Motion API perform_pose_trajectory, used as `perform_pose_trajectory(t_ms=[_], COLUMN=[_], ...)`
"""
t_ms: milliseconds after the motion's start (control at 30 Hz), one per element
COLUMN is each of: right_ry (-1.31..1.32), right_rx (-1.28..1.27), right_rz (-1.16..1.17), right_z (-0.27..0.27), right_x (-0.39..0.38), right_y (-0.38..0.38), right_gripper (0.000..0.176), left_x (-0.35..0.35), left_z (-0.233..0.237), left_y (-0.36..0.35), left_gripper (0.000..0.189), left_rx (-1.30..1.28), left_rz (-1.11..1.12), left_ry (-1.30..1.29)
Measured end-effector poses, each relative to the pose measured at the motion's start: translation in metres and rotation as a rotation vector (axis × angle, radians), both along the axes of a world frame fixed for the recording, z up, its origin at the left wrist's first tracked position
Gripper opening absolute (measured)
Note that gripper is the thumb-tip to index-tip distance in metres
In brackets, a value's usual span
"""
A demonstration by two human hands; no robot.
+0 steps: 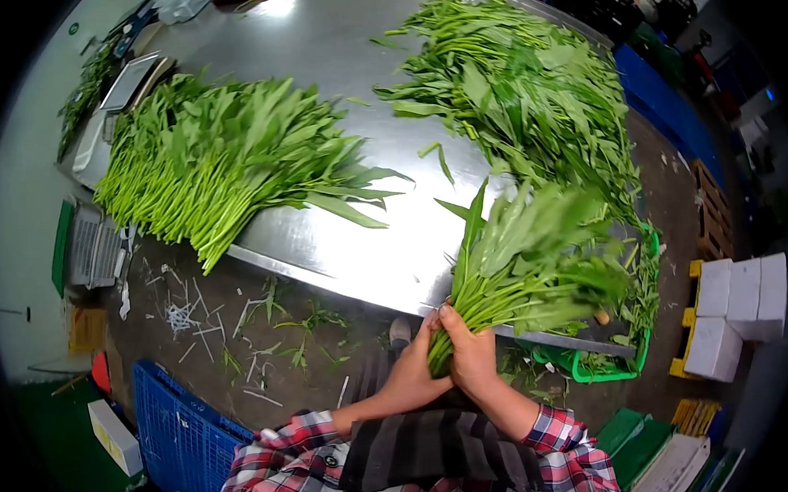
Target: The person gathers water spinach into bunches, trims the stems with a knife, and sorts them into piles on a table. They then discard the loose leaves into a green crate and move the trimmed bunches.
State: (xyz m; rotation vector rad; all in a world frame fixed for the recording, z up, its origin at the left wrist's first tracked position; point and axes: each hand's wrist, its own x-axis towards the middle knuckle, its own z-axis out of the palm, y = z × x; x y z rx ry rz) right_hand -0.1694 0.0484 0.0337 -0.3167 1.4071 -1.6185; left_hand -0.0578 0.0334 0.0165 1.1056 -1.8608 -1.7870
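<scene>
Both my hands hold a bunch of leafy green stems (pixel 522 262) at the table's front edge. My left hand (pixel 414 368) wraps round the stem ends from the left, and my right hand (pixel 473 352) grips them from the right, thumbs close together. The leaves fan out to the upper right, partly blurred. On the metal table (pixel 324 258), a wide pile of greens (pixel 223 157) lies at the left, stems toward the front edge. Another large heap of greens (pixel 527 82) covers the right side.
A scale (pixel 130 82) stands at the table's left end. Below the right edge is a green crate (pixel 645 323) with leaves. A blue plastic pallet (pixel 178 431) stands lower left. White boxes (pixel 735 306) are stacked at the right. Scraps litter the floor (pixel 276 365).
</scene>
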Motion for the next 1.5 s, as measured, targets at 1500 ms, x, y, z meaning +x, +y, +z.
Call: perform_pose_trajectory(t_ms=[1500], right_ry=[1.024], right_rx=[-0.231], right_rz=[1.246], right_z=[-0.044], right_x=[-0.080], right_y=[-0.002], right_gripper=[0.046], left_x=[0.029], left_z=[-0.062], left_y=[-0.014], left_gripper=[0.013], left_rx=[0.988], left_rz=[0.139], left_ry=[0.342])
